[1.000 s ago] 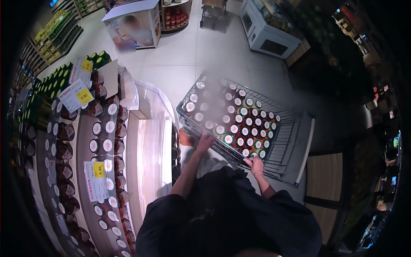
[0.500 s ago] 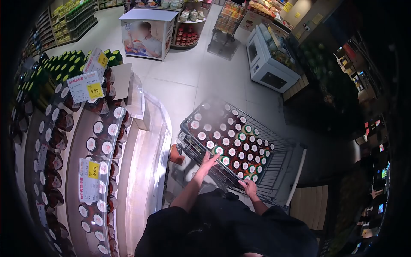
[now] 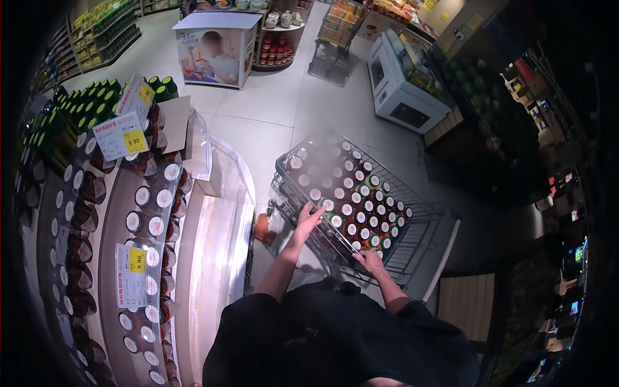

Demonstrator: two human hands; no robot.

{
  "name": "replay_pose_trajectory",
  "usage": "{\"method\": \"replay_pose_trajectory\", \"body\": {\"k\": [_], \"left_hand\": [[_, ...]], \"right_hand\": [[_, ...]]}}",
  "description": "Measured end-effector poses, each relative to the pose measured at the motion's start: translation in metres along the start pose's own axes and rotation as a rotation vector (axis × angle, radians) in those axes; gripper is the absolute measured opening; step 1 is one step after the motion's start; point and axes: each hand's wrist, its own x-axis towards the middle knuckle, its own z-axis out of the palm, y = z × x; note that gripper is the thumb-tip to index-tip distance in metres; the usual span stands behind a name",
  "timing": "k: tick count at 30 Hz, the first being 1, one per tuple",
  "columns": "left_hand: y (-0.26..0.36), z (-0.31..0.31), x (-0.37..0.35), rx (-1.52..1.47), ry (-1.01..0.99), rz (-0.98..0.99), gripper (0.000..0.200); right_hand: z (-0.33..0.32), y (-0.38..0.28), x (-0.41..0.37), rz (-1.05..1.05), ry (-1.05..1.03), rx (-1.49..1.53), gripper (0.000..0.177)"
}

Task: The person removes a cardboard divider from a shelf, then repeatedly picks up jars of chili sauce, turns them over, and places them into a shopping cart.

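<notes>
A wire shopping cart (image 3: pixel 412 240) stands in front of me, holding many jars (image 3: pixel 369 206) packed upright. Most lids are white; some have green edges. My left hand (image 3: pixel 307 223) is on the cart's near side rail, with its thumb stretched over the rail toward a green-edged lid and the other fingers along the rail. Farther right on the same rail, my right hand (image 3: pixel 371 263) is closed around the top edge, its fingertips partly hidden. Jars inside the cart lie just beyond both hands.
On the left, a curved tiered shelf (image 3: pixel 213 258) carries rows of similar jars and yellow price signs (image 3: pixel 134 139). A white promotional counter (image 3: pixel 216 48) is ahead. Beyond the cart are a white chiller case (image 3: pixel 403 90) and another loaded cart (image 3: pixel 338 32). A wooden slatted surface (image 3: pixel 467 306) is at right.
The cart has turned slightly and shifted away from me, with both hands moving along on its rail. The jars have moved with it.
</notes>
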Motion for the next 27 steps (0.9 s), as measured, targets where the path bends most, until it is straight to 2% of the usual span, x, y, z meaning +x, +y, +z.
{"method": "replay_pose_trajectory", "body": {"k": [2, 4, 6, 9, 10, 11, 12, 13, 14, 15, 16, 17, 19, 20, 22, 23, 24, 26, 27], "left_hand": [[0.005, 0.004, -0.009, 0.009, -0.006, 0.052, 0.086], [-0.002, 0.001, -0.018, 0.096, -0.104, -0.005, 0.087], [-0.019, -0.008, -0.031, 0.173, -0.108, -0.079, 0.087], [-0.021, -0.019, -0.071, 0.302, -0.096, -0.165, 0.081], [-0.018, -0.027, -0.085, 0.439, -0.250, -0.167, 0.077], [-0.020, -0.035, -0.098, 0.576, -0.402, -0.173, 0.074], [-0.028, -0.042, -0.108, 0.572, -0.381, -0.174, 0.074], [-0.039, -0.048, -0.115, 0.626, -0.286, -0.153, 0.071], [-0.047, -0.057, -0.119, 0.677, -0.188, -0.134, 0.069], [-0.050, -0.066, -0.125, 0.701, -0.180, -0.029, 0.066], [-0.045, -0.072, -0.135, 0.696, -0.151, -0.031, 0.066], [-0.039, -0.078, -0.143, 0.620, -0.110, 0.052, 0.064], [-0.036, -0.093, -0.153, 0.479, -0.054, 0.187, 0.055], [-0.040, -0.105, -0.156, 0.474, -0.025, 0.191, 0.055], [0.007, -0.110, -0.196, 0.435, 0.004, 0.399, 0.045], [-0.005, -0.128, -0.195, 0.491, 0.045, 0.551, 0.040], [0.005, -0.136, -0.210, 0.487, 0.093, 0.558, 0.040], [0.036, -0.148, -0.248, 0.438, 0.128, 0.395, 0.041], [0.041, -0.156, -0.260, 0.535, 0.231, 0.418, 0.042]], "right_hand": [[-0.002, -0.005, 0.009, -0.059, -0.018, -0.051, 0.039], [0.004, -0.008, 0.019, -0.042, 0.011, -0.122, 0.037], [0.010, -0.015, 0.024, -0.025, 0.037, -0.191, 0.035], [0.000, -0.052, 0.040, 0.152, -0.087, -0.263, 0.041], [-0.003, -0.073, 0.040, 0.140, -0.092, -0.262, 0.041], [-0.002, -0.092, 0.038, 0.118, 0.029, -0.293, 0.044], [0.001, -0.107, 0.038, 0.092, 0.149, -0.323, 0.046], [0.002, -0.122, 0.041, -0.023, 0.176, -0.366, 0.047], [0.002, -0.136, 0.044, -0.147, 0.152, -0.286, 0.046], [0.015, -0.145, 0.050, -0.237, 0.126, -0.070, 0.044], [0.033, -0.152, 0.059, -0.322, 0.094, 0.147, 0.041], [0.051, -0.160, 0.066, -0.452, 0.062, 0.264, 0.037], [0.057, -0.203, 0.051, -0.470, -0.067, 0.364, 0.033], [0.058, -0.222, 0.045, -0.506, -0.105, 0.387, 0.031], [0.072, -0.248, 0.038, -0.581, -0.132, 0.455, 0.029], [0.079, -0.262, 0.035, -0.635, -0.141, 0.523, 0.026], [0.083, -0.276, 0.032, -0.669, -0.175, 0.520, 0.026], [0.091, -0.300, 0.023, -0.570, -0.319, 0.787, 0.024], [0.101, -0.310, 0.023, -0.532, -0.337, 0.779, 0.024]]}}
